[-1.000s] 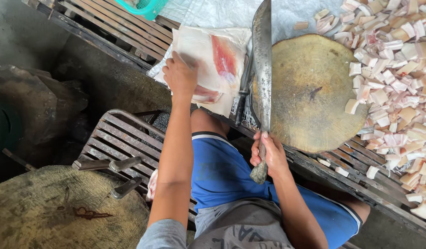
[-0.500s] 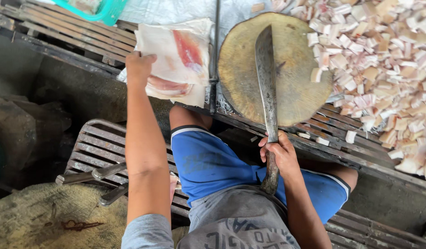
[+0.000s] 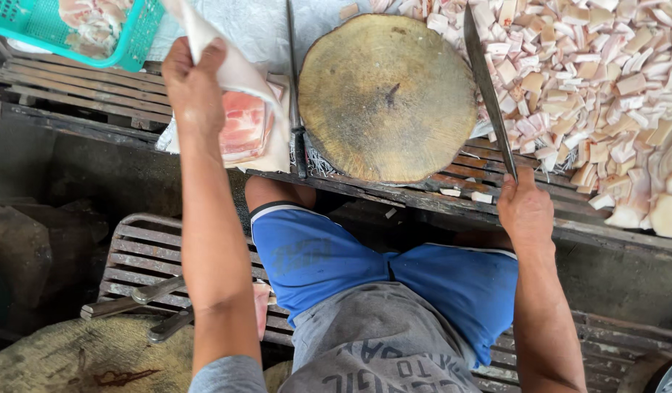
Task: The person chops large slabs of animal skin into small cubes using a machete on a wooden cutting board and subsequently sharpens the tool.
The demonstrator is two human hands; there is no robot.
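My left hand [image 3: 194, 84] grips a pale slab of fatty meat [image 3: 238, 94] and lifts its edge off a stack of pink-and-white slabs at the upper left. My right hand [image 3: 526, 211] holds the handle of a long cleaver [image 3: 487, 84], whose blade points away from me along the right side of a round wooden chopping block [image 3: 387, 94]. The block's top is bare. A heap of small cut meat pieces [image 3: 590, 73] lies to the right of the block.
A teal plastic basket [image 3: 74, 29] with meat sits at the top left. A thin dark rod [image 3: 292, 80] lies left of the block. Two spare knives [image 3: 143, 309] rest on a slatted bench [image 3: 143, 251] beside my blue shorts. A sack lies at the lower left.
My left hand has raised the meat slab off the stack. My right hand has swung the cleaver off the block to its right side.
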